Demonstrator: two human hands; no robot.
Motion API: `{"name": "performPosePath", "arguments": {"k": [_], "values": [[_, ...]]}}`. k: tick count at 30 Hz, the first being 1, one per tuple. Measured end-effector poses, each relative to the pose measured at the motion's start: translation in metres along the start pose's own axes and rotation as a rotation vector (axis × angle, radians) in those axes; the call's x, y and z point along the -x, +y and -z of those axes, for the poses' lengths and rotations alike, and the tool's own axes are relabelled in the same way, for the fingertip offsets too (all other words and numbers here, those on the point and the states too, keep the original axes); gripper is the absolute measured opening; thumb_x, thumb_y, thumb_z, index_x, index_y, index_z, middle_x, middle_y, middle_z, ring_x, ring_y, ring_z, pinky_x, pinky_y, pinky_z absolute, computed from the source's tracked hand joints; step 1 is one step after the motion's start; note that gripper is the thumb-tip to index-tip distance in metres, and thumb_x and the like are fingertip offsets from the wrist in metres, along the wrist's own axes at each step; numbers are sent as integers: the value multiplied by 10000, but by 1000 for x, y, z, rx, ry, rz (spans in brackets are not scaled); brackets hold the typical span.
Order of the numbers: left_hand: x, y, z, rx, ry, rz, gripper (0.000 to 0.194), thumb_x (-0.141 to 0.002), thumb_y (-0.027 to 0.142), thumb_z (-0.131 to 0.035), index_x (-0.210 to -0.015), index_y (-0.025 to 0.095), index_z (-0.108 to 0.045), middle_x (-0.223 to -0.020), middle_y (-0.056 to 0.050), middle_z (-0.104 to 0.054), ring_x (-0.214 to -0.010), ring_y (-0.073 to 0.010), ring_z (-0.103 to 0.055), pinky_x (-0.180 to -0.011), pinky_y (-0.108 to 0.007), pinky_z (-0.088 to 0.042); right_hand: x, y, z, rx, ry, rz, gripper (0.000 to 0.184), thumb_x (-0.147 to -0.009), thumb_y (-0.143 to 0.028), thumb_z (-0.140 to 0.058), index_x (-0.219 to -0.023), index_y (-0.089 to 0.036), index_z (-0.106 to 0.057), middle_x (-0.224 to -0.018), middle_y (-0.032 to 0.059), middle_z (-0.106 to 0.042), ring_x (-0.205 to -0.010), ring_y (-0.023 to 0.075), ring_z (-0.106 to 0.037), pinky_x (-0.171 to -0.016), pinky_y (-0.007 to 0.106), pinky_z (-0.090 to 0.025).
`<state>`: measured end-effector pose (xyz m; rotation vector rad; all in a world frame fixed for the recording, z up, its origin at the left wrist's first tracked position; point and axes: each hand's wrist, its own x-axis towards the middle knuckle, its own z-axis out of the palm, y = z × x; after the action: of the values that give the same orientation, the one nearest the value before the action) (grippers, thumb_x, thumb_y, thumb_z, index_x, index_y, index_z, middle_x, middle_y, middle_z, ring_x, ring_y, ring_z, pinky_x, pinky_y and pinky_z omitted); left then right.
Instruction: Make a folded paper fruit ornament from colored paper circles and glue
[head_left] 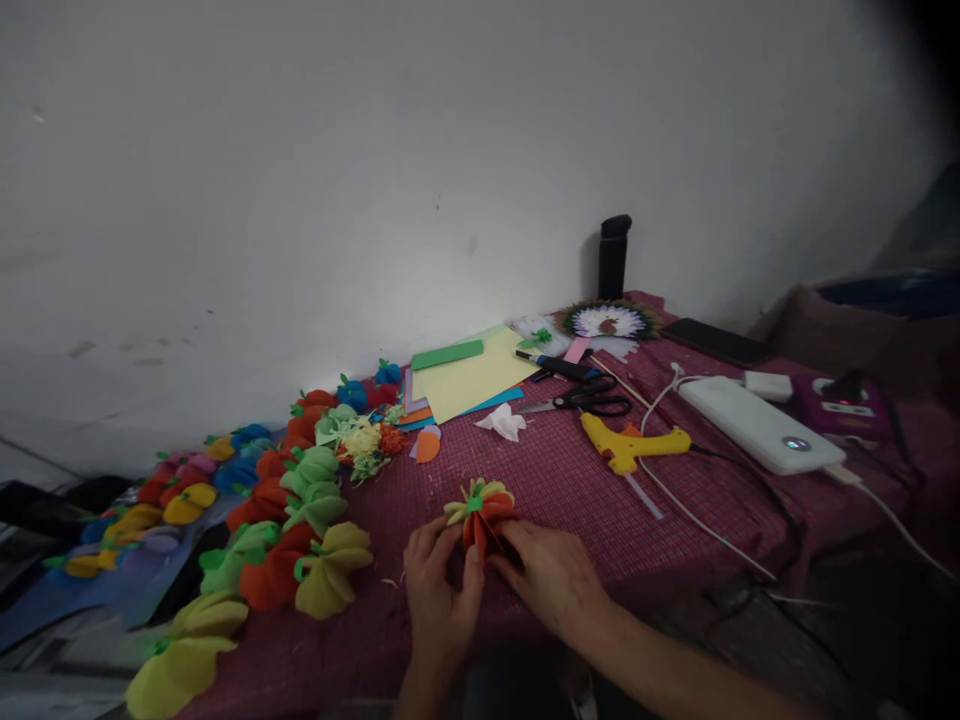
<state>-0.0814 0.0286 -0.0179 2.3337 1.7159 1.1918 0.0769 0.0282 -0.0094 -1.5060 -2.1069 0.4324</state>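
Note:
Between my two hands is a folded-paper pumpkin (487, 518) with orange and yellow fins and a small green piece at its top. My left hand (442, 585) grips its left side, the thumb against the front. On the right side, the fingers of my right hand (551, 570) are closed on it, partly hidden by the paper. To the left stand several finished-looking paper pumpkins, among them a yellow one (334, 568) and an orange one (277, 570). A yellow glue gun (634, 443) lies to the right, and black-handled scissors (589, 398) lie beyond my hands.
Paper sheets (480, 375), a crumpled white tissue (504, 422) and paper shreds (367, 440) lie toward the wall. A power bank (761, 425), cables, a purple power strip (840, 408) and a dark phone (716, 341) occupy the right. A black bottle (613, 258) stands at the back.

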Motion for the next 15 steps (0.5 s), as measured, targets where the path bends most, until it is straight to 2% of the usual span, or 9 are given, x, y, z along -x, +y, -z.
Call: {"name": "performPosePath", "arguments": {"k": [4, 7, 11, 13, 15], "values": [[1, 1, -1, -32, 26, -10, 220, -762, 255, -560, -967, 200, -615, -1020, -82, -585, -951, -240, -528, -819, -419, -431, 2, -2, 6, -14, -15, -6, 129, -812, -238, -550, -922, -212, -612, -849, 24, -689, -745, 188, -657, -639, 265, -465], [5, -3, -1, 16, 42, 9, 191, -769, 233, -540, -943, 212, -616, -1060, -79, -576, -996, -239, -523, -847, -414, -432, 6, -1, 16, -40, -29, -16, 133, -781, -243, -580, -901, -212, -626, -830, 25, -688, -722, 196, -656, -630, 280, -478], [10, -12, 6, 126, 122, 107, 114, -793, 218, -482, -842, 206, -584, -1131, -85, -545, -1050, -236, -511, -894, -412, -418, 6, 11, 29, -80, 54, 30, 124, -803, -227, -535, -879, -220, -633, -825, 22, -682, -713, 174, -646, -671, 291, -496], [5, -15, 12, 172, 159, 146, 115, -788, 221, -487, -881, 203, -553, -1123, -89, -542, -1043, -232, -519, -897, -408, -418, 0, 21, 32, -86, 119, 94, 158, -817, -194, -504, -917, -221, -623, -886, 35, -674, -780, 170, -637, -728, 301, -499], [-7, -16, 17, 223, 191, 166, 246, -792, 222, -464, -1032, 199, -518, -1083, -90, -563, -1020, -224, -534, -865, -387, -439, -8, 29, 34, -87, 162, 145, 177, -812, -175, -505, -945, -220, -612, -960, 51, -656, -862, 175, -618, -779, 314, -497]]}}
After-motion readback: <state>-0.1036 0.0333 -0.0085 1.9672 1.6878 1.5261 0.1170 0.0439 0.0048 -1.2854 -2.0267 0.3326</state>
